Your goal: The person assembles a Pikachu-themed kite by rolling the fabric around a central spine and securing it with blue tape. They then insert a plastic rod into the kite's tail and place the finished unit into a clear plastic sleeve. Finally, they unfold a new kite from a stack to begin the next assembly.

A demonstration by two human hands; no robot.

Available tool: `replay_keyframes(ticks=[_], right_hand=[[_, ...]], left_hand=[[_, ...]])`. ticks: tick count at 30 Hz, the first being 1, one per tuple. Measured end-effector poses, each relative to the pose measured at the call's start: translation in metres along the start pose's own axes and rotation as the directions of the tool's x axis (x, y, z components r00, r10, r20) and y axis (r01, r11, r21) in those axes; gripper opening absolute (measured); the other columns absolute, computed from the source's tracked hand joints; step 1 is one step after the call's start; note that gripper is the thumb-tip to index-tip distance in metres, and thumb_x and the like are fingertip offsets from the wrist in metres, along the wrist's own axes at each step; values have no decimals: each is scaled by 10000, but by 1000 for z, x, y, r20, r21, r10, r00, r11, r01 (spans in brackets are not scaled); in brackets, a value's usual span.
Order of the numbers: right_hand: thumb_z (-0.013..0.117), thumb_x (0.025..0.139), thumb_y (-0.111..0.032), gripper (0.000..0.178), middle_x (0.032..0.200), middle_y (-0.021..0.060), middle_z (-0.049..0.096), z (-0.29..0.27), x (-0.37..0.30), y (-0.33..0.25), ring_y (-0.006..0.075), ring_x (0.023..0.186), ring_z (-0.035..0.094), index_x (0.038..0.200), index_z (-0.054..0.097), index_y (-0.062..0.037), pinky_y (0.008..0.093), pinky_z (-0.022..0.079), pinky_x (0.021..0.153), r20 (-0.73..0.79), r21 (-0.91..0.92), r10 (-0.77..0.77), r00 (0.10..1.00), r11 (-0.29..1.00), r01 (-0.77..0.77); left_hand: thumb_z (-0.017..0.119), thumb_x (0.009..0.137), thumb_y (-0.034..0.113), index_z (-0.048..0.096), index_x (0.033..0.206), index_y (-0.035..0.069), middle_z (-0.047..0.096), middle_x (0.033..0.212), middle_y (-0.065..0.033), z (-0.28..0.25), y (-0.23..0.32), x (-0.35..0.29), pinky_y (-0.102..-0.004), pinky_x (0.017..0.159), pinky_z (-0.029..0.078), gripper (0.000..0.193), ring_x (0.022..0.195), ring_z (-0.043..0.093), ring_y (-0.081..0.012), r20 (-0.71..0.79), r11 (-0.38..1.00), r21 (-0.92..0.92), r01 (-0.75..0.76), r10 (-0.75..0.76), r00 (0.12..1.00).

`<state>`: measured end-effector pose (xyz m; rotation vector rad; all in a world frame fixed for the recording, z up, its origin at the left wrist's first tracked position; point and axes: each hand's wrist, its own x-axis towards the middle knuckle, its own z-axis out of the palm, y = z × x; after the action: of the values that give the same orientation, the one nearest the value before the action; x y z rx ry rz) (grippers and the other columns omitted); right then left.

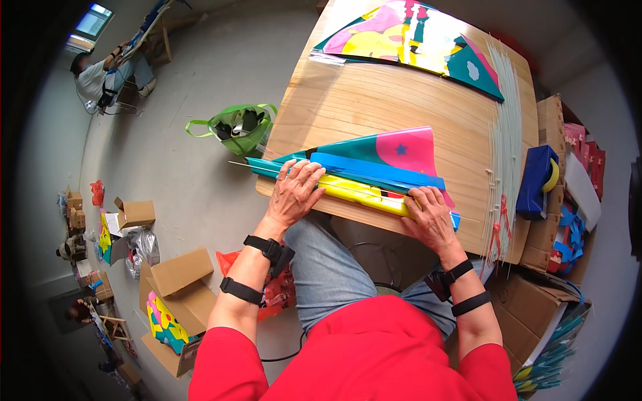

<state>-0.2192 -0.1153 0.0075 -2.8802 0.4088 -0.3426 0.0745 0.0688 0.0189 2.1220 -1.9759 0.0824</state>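
A printed kite sheet [408,148] in teal, pink and yellow lies at the table's near edge, its near side rolled or folded into a long narrow bundle. Across the bundle's left part, my left hand [294,190] grips with its fingers over the top. My right hand [428,214] holds the right part, fingers bent over the yellow section [364,192]. Between the hands and just beyond them runs a flat blue strip [374,170]. A thin pale rod [239,164] sticks out past the bundle's left end. The undersides of both hands are hidden.
More printed sheets [408,40] lie at the table's far end. Many thin white rods [503,134] line its right side, beside a blue tape dispenser [535,180]. A green bag [241,130] and open cardboard boxes [177,281] stand on the floor at left. Another person [100,77] sits far left.
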Motion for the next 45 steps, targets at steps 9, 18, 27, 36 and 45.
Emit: replay_keyframes(ticks=[9, 18, 27, 36, 45], right_hand=[[724, 768, -206, 338, 1083, 91, 591, 0, 1, 0, 255, 1062, 559, 1050, 631, -44, 437, 386, 1032, 3, -23, -16, 1000, 1000, 16], [605, 850, -115, 183, 1102, 97, 603, 6, 5, 11, 254, 1035, 586, 1023, 622, -60, 434, 417, 1004, -18, -30, 7, 1000, 1000, -8], [643, 808, -98, 115, 1086, 82, 603, -18, 30, 11, 267, 1048, 576, 918, 621, -71, 390, 425, 969, -143, -3, -26, 989, 1000, 26], [684, 801, -74, 126, 1050, 100, 610, 6, 30, 40, 293, 994, 596, 897, 605, -51, 385, 493, 843, -49, 325, 153, 987, 937, -129], [754, 738, -81, 195, 1038, 111, 612, -3, 45, 47, 308, 1025, 593, 881, 622, -67, 392, 504, 848, -63, 293, 176, 982, 944, -150]], left_hand=[[720, 822, 382, 516, 1346, 69, 536, 1353, -75, 8, -1, 1, -459, 1190, 235, 644, 1285, 482, -248, 96, 997, -80, -10, 17, 995], [761, 779, 266, 456, 1378, 84, 565, 1292, -86, -4, -6, 13, -458, 1181, 264, 696, 1247, 515, -236, 191, 996, -70, -61, 74, 979], [694, 829, 80, 597, 1170, 92, 669, 1091, -105, 1, -25, 36, -438, 1067, 416, 354, 1089, 617, -279, 138, 977, -210, -47, 77, 987], [682, 850, 86, 621, 1100, 66, 669, 1023, -122, -1, -31, 49, -409, 879, 493, 258, 988, 626, -321, 190, 925, -372, 74, -3, 982], [685, 878, 132, 631, 1101, 56, 664, 1009, -137, -4, -31, 58, -393, 853, 507, 242, 968, 629, -334, 286, 888, -405, 220, -105, 952]])
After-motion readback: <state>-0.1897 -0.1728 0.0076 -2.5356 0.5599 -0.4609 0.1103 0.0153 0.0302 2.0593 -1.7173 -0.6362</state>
